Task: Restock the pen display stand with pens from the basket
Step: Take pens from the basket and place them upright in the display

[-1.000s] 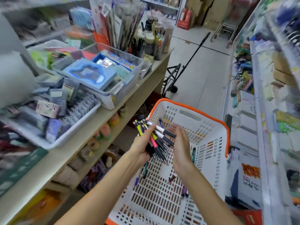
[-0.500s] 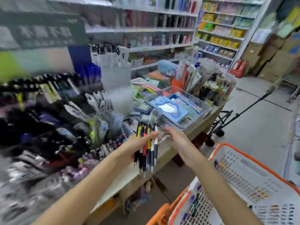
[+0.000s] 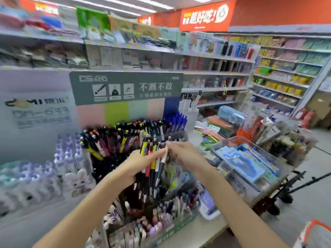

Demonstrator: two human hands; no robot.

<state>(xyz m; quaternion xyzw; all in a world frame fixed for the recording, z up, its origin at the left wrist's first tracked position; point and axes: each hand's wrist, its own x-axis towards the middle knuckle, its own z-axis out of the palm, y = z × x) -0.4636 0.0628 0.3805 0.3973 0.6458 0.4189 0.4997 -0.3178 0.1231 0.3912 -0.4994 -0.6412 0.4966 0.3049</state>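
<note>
Nearest, at the lower right corner, only a blurred slice of the white basket (image 3: pixel 315 235) with its orange rim shows, well apart from the pen display stand (image 3: pixel 125 158). Just in front of that stand, the left hand (image 3: pixel 132 169) grips a bundle of pens (image 3: pixel 150 169), its fingers curled round their middles; the pens hang tips down, with yellow, pink, white and black barrels. Right beside it the right hand (image 3: pixel 186 156) pinches the upper end of a white pen (image 3: pixel 162 163) at the right edge of the bundle, so the two hands almost touch. Below the bundle, the stand's lower front tiers hold rows of pastel pens; behind the hands its upper tiers are packed with dark and coloured pens, and blue pens (image 3: pixel 176 121) stand at its far right. To the right of the stand, on the same surface (image 3: pixel 202 230), clear bins (image 3: pixel 250 163) hold flat blue packages. Above the stand rises a grey sign panel (image 3: pixel 125 87) with white lettering. Farther behind the stand, blurred store shelves (image 3: pixel 223 68) run across, under an orange banner (image 3: pixel 206 16).
</note>
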